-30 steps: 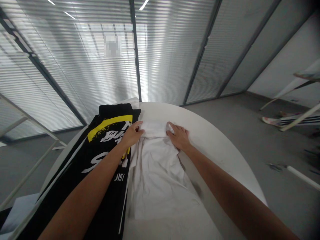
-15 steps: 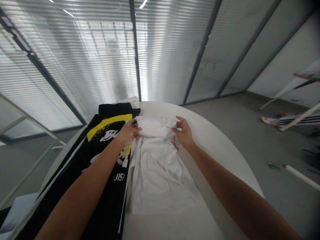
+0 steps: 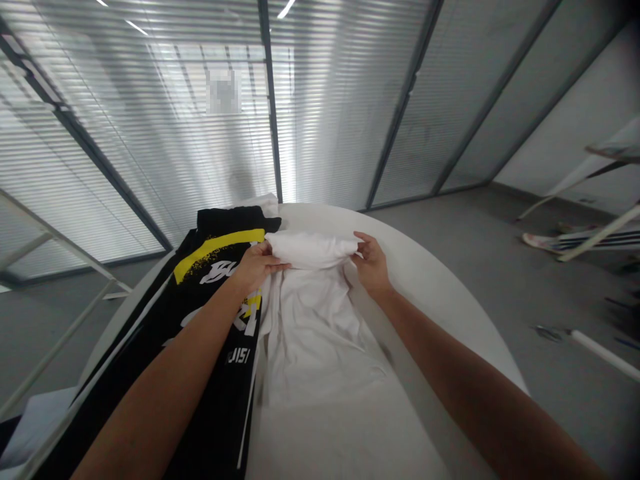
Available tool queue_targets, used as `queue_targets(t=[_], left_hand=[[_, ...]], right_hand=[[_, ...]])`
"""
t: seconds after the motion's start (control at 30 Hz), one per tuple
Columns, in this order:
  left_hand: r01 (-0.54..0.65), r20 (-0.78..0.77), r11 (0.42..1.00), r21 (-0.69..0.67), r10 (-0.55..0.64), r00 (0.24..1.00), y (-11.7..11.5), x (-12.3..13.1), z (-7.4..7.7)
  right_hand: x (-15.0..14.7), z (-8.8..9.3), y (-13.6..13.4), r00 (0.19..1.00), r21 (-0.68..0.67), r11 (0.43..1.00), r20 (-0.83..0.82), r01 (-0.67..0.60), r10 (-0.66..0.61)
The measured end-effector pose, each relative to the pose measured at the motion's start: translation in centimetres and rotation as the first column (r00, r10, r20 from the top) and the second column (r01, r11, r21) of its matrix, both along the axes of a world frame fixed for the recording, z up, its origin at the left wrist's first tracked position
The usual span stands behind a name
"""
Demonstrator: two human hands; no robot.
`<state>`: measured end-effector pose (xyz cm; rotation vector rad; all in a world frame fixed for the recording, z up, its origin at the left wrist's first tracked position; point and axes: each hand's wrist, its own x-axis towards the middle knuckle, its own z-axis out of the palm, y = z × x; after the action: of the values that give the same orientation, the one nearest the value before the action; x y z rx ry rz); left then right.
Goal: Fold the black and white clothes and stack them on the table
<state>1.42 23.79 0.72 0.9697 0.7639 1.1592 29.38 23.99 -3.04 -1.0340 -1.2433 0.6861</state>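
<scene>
A white garment (image 3: pixel 320 333) lies lengthwise on the round white table, wrinkled along its near part. Its far end is gathered into a thick folded roll (image 3: pixel 315 250), which I hold from both sides. My left hand (image 3: pixel 257 267) grips the roll's left end, with fingers stretching along its lower edge. At the right end, my right hand (image 3: pixel 371 263) pinches the cloth between thumb and fingers, one finger raised. Beside the white garment, under my left forearm, lies a black garment (image 3: pixel 215 373) with a yellow band and white lettering. What kind of garment the white one is, I cannot tell.
The round white table (image 3: pixel 450 313) curves away on the right. Beyond it stands a glass partition (image 3: pixel 340 100) with blinds. White metal bars (image 3: pixel 75 253) rise at the left. A striped leg with a shoe (image 3: pixel 535 240) and white furniture legs (image 3: pixel 600 233) show at the right.
The roll has shifted slightly away from me and looks tighter and smoother. The white garment's near edge has drawn farther away across the table. Both hands keep their hold.
</scene>
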Motion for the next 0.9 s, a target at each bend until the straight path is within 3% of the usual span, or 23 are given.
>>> queue_targets(t=[0.13, 0.3, 0.5, 0.63, 0.77, 0.9], left_hand=[[-0.032, 0.009, 0.999, -0.009, 0.032, 0.999, -0.1, 0.0, -0.1], [-0.027, 0.032, 1.000, -0.013, 0.027, 0.999, -0.1, 0.0, -0.2], [-0.015, 0.061, 1.000, 0.014, 0.014, 0.998, 0.1, -0.3, -0.6], [-0.023, 0.053, 1.000, 0.013, 0.022, 0.998, 0.2, -0.2, -0.6], [-0.029, 0.046, 0.999, 0.034, 0.027, 0.999, 0.2, -0.5, -0.2], [-0.003, 0.127, 0.989, 0.150, -0.016, 0.992, -0.2, -0.7, 0.7]], right_hand=[[0.2, 0.1, -0.1, 1.000, -0.053, 0.999, -0.022, 0.004, -0.005], [-0.1, 0.0, -0.3, 0.996, -0.107, 0.992, 0.062, 0.071, -0.064], [-1.0, 0.5, -0.8, 0.999, -0.198, 0.979, 0.001, 0.048, -0.049], [-1.8, 1.4, -1.5, 0.980, -0.286, 0.958, -0.189, 0.002, -0.058], [-1.8, 2.3, -1.8, 0.884, -0.276, 0.954, -0.466, -0.113, -0.031], [-1.1, 2.4, -1.7, 0.896, -0.157, 0.987, -0.433, 0.033, -0.099]])
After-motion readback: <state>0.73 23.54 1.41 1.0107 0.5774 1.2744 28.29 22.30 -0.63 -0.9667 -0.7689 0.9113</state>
